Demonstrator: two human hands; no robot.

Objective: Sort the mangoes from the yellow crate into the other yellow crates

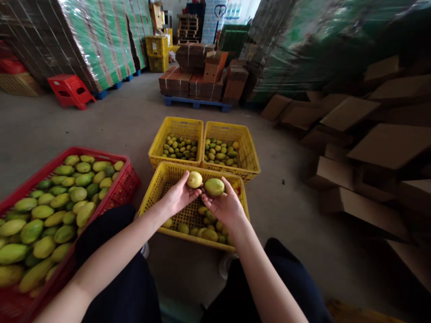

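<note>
My left hand (pixel 182 194) holds a pale yellow lemon (pixel 194 180), fingers curled beneath it. In my right hand (pixel 226 205) rests a greener lemon (pixel 214 187), cradled between thumb and fingers. Both hands are side by side above the near yellow crate (pixel 153 190), their fingertips close together. Several green and yellow lemons (pixel 209 234) lie along the near side and right part of that crate. To my left stands a red crate (pixel 126 172) filled with many green-yellow lemons (pixel 60 202).
Two more yellow crates (pixel 156 143) with lemons touch the near crate's far side. A red stool (pixel 71 91) stands at the left. Stacked cardboard sits on a blue pallet (pixel 197 103) ahead. Open cardboard boxes (pixel 363 211) pile up on the right.
</note>
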